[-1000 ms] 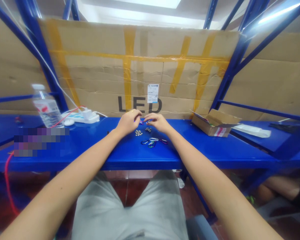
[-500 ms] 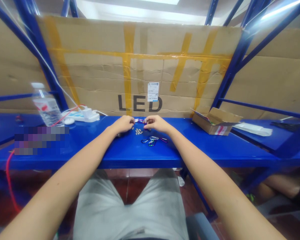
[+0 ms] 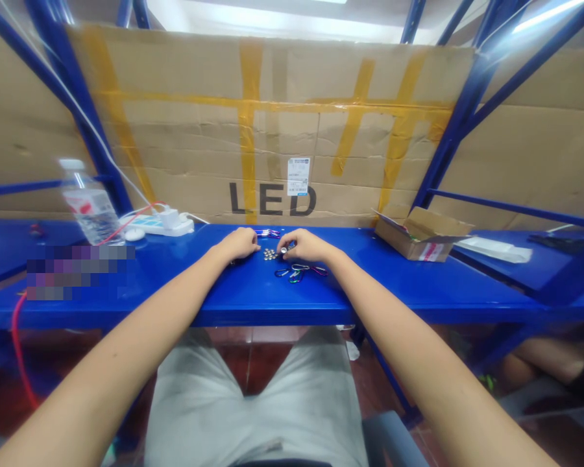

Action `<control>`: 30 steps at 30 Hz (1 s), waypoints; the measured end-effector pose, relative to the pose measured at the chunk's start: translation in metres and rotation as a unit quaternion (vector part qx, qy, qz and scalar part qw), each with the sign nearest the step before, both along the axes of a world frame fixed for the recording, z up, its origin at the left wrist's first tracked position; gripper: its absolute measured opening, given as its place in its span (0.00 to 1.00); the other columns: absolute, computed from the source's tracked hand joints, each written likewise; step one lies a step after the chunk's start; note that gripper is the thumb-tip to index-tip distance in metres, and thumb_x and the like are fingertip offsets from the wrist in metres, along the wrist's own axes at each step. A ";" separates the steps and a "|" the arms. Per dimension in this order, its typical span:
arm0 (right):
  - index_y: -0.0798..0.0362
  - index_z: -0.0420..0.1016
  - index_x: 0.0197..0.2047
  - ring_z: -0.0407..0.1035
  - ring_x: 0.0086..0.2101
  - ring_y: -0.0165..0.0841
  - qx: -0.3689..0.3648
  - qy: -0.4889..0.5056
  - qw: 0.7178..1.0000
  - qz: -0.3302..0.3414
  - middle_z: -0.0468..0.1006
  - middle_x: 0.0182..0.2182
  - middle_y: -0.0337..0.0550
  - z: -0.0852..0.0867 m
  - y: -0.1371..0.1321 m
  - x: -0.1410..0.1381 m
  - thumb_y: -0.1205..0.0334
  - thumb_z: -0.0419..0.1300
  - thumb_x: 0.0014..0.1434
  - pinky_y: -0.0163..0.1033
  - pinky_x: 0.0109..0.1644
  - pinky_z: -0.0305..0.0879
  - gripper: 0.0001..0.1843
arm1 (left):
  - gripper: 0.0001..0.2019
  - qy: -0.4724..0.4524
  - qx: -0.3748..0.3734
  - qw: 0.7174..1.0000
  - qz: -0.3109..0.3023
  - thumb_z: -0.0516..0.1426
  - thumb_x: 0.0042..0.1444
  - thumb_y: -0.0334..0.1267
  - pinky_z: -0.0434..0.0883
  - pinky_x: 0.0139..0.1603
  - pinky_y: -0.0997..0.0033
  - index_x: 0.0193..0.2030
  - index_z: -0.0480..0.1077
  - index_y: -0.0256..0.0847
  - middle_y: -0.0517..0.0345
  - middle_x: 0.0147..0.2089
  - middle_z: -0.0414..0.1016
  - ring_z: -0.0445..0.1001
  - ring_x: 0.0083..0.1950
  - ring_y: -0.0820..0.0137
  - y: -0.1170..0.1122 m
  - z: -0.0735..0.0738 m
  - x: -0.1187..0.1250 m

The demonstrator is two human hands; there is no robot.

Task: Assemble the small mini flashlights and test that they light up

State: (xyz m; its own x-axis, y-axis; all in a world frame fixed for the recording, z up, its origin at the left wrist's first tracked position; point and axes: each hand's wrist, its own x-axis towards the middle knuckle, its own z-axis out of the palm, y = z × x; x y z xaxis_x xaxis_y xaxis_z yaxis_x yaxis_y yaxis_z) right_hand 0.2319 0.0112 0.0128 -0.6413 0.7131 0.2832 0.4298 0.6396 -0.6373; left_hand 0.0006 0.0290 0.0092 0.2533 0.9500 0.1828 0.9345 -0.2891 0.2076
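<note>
Facing a broad cardboard panel, we sit at a blue counter and reach across it. An open cardboard box stands well off to our right, a plastic bottle well off to our left. Our left grip stays low on the counter, fingers curled; we cannot tell whether they enclose anything. Our right grip is drawn into a pinch. Nearer to us lie several coloured carabiners, and some shiny purple pieces lie toward the panel, just beyond the left fingertips. What worries us is the cluster of small metal pieces, loose between both grips: a brushing knuckle could scatter them, and some might roll. A slack pinch could also drop the bright round piece among them, where we might struggle to single it out. It sits between our right thumb and fingertips, just beside the cluster's right edge; whether it clears the counter, we cannot tell.
</note>
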 end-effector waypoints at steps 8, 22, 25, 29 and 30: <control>0.53 0.84 0.33 0.75 0.35 0.33 0.007 -0.015 1.000 0.010 0.83 0.32 0.40 0.000 -0.001 0.000 0.77 0.64 0.45 0.37 0.41 0.68 0.13 | 0.01 -0.076 -0.055 0.996 -0.005 0.63 0.46 0.31 0.70 0.36 0.71 0.28 0.75 0.40 0.53 0.34 0.81 0.77 0.36 0.66 0.003 0.002 -0.001; 0.55 0.76 0.32 0.76 0.33 0.33 -0.094 0.088 0.992 -0.013 0.83 0.30 0.43 -0.008 0.012 0.000 0.72 0.70 0.47 0.38 0.41 0.71 0.09 | 0.03 -0.066 -0.064 0.994 -0.062 0.62 0.45 0.30 0.71 0.36 0.70 0.27 0.78 0.41 0.55 0.31 0.81 0.76 0.34 0.66 0.001 0.008 -0.007; 0.55 0.76 0.32 0.76 0.33 0.33 -0.094 0.087 0.992 -0.006 0.82 0.29 0.41 -0.007 0.011 0.000 0.72 0.69 0.46 0.38 0.41 0.71 0.09 | 0.05 -0.071 -0.053 0.994 -0.064 0.62 0.44 0.30 0.71 0.37 0.71 0.29 0.77 0.41 0.57 0.32 0.81 0.77 0.35 0.66 0.000 0.005 -0.006; 0.55 0.77 0.31 0.75 0.32 0.32 -0.056 0.061 0.997 0.005 0.81 0.29 0.39 -0.006 0.008 0.000 0.72 0.67 0.45 0.38 0.41 0.70 0.08 | 0.11 -0.087 0.010 0.991 -0.103 0.59 0.45 0.28 0.70 0.37 0.71 0.37 0.74 0.40 0.56 0.35 0.80 0.76 0.36 0.67 -0.001 0.003 -0.005; 0.55 0.77 0.31 0.74 0.32 0.32 -0.037 0.051 0.998 0.000 0.81 0.29 0.39 -0.006 0.008 0.000 0.73 0.66 0.45 0.38 0.41 0.70 0.08 | 0.10 -0.087 0.041 0.988 -0.125 0.59 0.47 0.28 0.70 0.38 0.70 0.38 0.74 0.40 0.56 0.36 0.80 0.76 0.36 0.67 -0.002 0.003 -0.004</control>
State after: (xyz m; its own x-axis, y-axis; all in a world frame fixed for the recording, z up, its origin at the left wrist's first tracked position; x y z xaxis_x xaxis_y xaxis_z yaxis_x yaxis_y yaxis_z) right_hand 0.2321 0.0191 0.0072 -0.6120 0.7342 0.2939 0.3599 0.5895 -0.7232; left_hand -0.0035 0.0269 0.0126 0.4353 0.8424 0.3178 0.7842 -0.5281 0.3257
